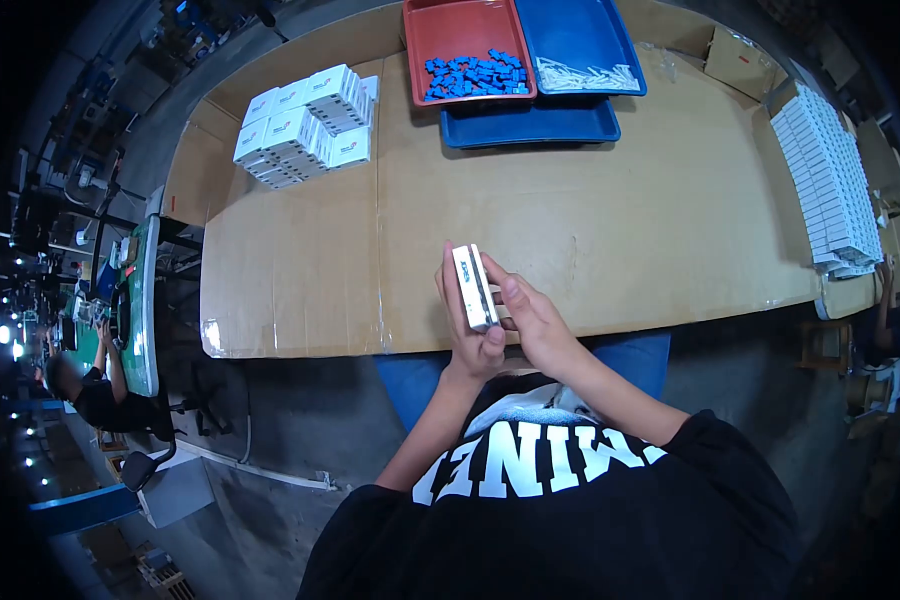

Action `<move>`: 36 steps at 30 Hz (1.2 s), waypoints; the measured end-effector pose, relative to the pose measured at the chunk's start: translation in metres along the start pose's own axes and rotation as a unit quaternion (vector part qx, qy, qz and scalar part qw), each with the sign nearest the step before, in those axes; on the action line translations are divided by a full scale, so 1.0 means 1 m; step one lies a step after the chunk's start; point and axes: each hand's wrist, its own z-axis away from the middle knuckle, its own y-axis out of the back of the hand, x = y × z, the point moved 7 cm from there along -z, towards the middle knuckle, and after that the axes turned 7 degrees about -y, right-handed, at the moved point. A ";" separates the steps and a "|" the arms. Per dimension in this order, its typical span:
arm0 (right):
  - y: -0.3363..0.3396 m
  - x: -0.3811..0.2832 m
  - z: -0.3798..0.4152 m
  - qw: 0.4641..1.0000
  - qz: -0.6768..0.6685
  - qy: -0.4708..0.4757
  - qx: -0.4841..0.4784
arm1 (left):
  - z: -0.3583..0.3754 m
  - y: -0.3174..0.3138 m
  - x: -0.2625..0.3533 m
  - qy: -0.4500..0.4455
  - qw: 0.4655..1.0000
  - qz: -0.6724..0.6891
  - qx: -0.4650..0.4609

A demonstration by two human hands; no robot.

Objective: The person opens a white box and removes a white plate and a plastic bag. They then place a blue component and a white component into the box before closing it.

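Near the table's front edge, a small white box (469, 285) with dark print and a dark stripe along one side stands between my two hands. My left hand (462, 325) is wrapped round its left side, with the thumb at the lower end. On the box's right side, my right hand (532, 318) touches it with its fingers, some of which are hidden behind the box. Both hands are over the cardboard-covered table (300, 270).
At the back left are stacked white boxes (292, 130). A red tray (460, 25) holds blue parts; a blue tray (580, 30) holds white pieces, above another blue tray (530, 125). White boxes (825, 180) are piled right. A person (110, 395) sits far left.
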 end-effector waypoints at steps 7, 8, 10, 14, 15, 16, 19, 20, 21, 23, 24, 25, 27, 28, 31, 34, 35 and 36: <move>0.009 -0.055 0.019 0.893 0.406 0.195 -0.002 | 0.034 -0.013 -0.031 0.384 0.855 0.347 0.027; 0.014 -0.055 0.017 0.893 0.407 0.193 -0.004 | 0.030 -0.013 -0.026 0.385 0.854 0.348 0.030; 0.006 -0.049 0.019 0.817 0.505 0.267 -0.079 | 0.041 -0.027 -0.023 0.503 0.768 0.396 0.003; 0.017 -0.040 0.016 0.813 0.494 0.301 -0.068 | 0.047 -0.035 -0.017 0.538 0.729 0.423 -0.001; 0.015 -0.046 0.018 0.813 0.492 0.305 -0.061 | 0.047 -0.034 -0.016 0.543 0.726 0.421 -0.007; 0.013 -0.041 0.021 0.814 0.490 0.304 -0.067 | 0.050 -0.032 -0.012 0.544 0.727 0.420 -0.001; 0.015 -0.041 0.018 0.803 0.487 0.342 -0.040 | 0.040 -0.038 -0.015 0.531 0.729 0.432 0.009; 0.018 -0.039 0.016 0.813 0.462 0.351 -0.040 | 0.041 -0.039 -0.015 0.530 0.733 0.427 0.012; 0.019 -0.042 0.014 0.811 0.460 0.359 -0.040 | 0.037 -0.041 -0.017 0.522 0.736 0.431 0.007; 0.019 -0.040 0.015 0.815 0.453 0.358 -0.044 | 0.041 -0.039 -0.018 0.523 0.735 0.431 0.009; 0.020 -0.042 0.014 0.819 0.443 0.362 -0.042 | 0.039 -0.039 -0.019 0.519 0.734 0.438 -0.003; 0.021 -0.041 0.015 0.824 0.432 0.366 -0.040 | 0.039 -0.039 -0.018 0.515 0.732 0.445 -0.014; 0.021 -0.038 0.014 0.823 0.430 0.370 -0.035 | 0.038 -0.039 -0.019 0.520 0.732 0.439 -0.017; 0.022 -0.038 0.013 0.819 0.428 0.380 -0.030 | 0.035 -0.039 -0.019 0.520 0.735 0.435 -0.023; 0.028 -0.032 0.004 0.854 0.385 0.348 -0.020 | 0.033 -0.037 -0.023 0.523 0.729 0.439 -0.041; 0.036 -0.026 -0.005 0.911 0.286 0.296 0.000 | 0.035 -0.049 -0.023 0.515 0.743 0.423 -0.057; 0.042 -0.017 -0.012 0.964 0.166 0.209 0.010 | 0.036 -0.050 -0.029 0.431 0.826 0.357 -0.067; 0.047 -0.004 -0.016 0.992 0.042 0.117 0.019 | 0.040 -0.048 -0.034 0.338 0.894 0.283 -0.077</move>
